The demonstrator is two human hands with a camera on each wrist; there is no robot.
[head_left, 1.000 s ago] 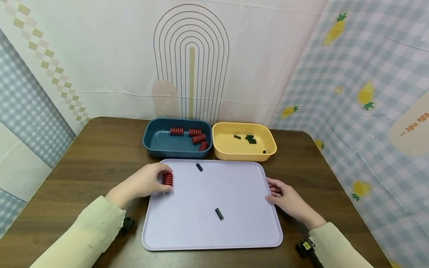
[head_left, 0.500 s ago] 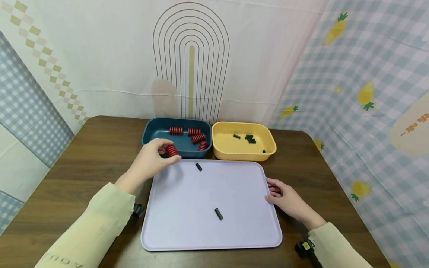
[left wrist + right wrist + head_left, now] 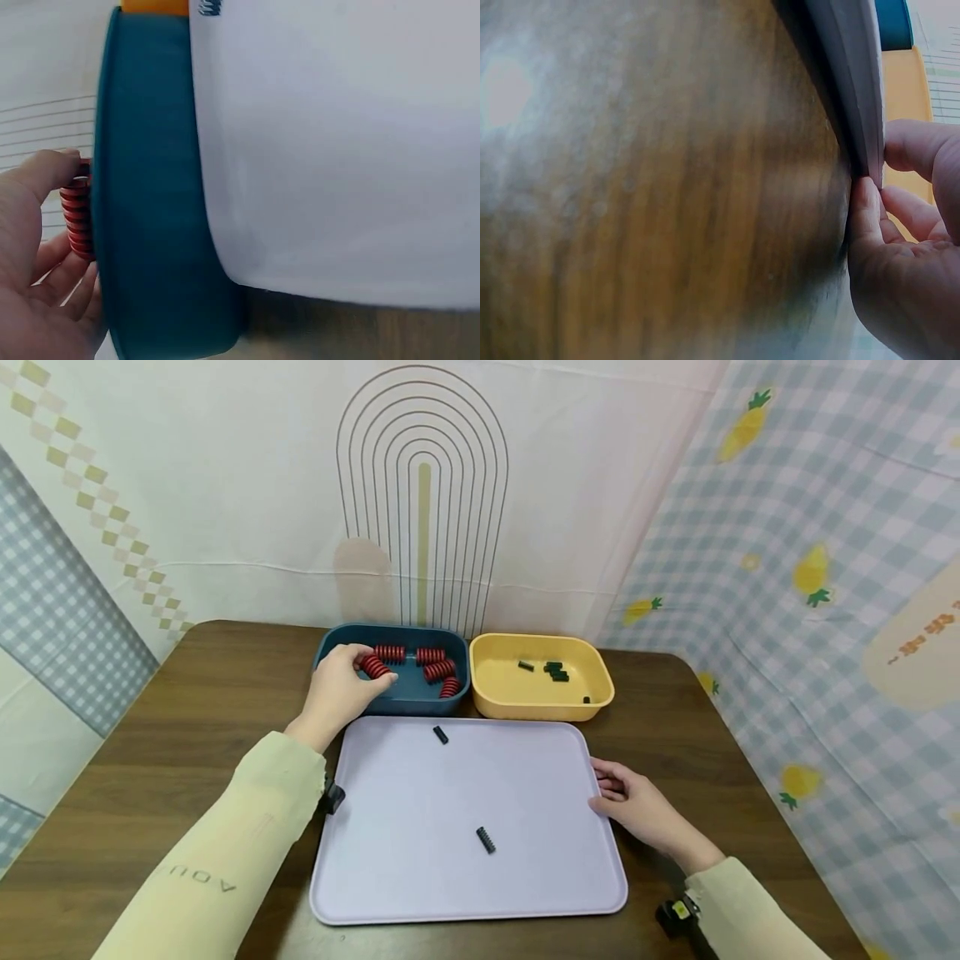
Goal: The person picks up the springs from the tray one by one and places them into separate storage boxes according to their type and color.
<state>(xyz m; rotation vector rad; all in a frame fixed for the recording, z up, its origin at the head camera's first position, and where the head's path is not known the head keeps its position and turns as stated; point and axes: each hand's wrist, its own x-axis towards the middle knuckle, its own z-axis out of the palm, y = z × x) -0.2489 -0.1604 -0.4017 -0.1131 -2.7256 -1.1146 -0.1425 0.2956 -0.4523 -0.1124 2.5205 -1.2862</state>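
Note:
Over the left part of a dark blue bin [image 3: 420, 706], my left hand [image 3: 336, 692] pinches a red coil spring [image 3: 374, 667] between thumb and fingers. The left wrist view shows this spring's coils [image 3: 76, 217] beside the bin's rim. Several more red springs [image 3: 431, 657] lie inside the bin. At the right side of a pale lilac tray [image 3: 420, 802], my right hand [image 3: 637, 808] grips the edge; in the right wrist view the thumb [image 3: 915, 145] is on one side of the rim and a finger is on the other. Two small dark springs lie on the tray, one near the far edge [image 3: 440, 735], the other nearer the front [image 3: 486, 840].
A yellow bin [image 3: 540, 710] stands to the right of the blue one, with several small dark springs [image 3: 555, 670] in it. Both bins sit just behind the tray on a brown wooden table [image 3: 187, 727]. Patterned cloth hangs behind and along the sides.
My left hand has lifted the red spring from the tray's far left corner and carried it forward over the blue bin. The right hand has stayed at the tray edge.

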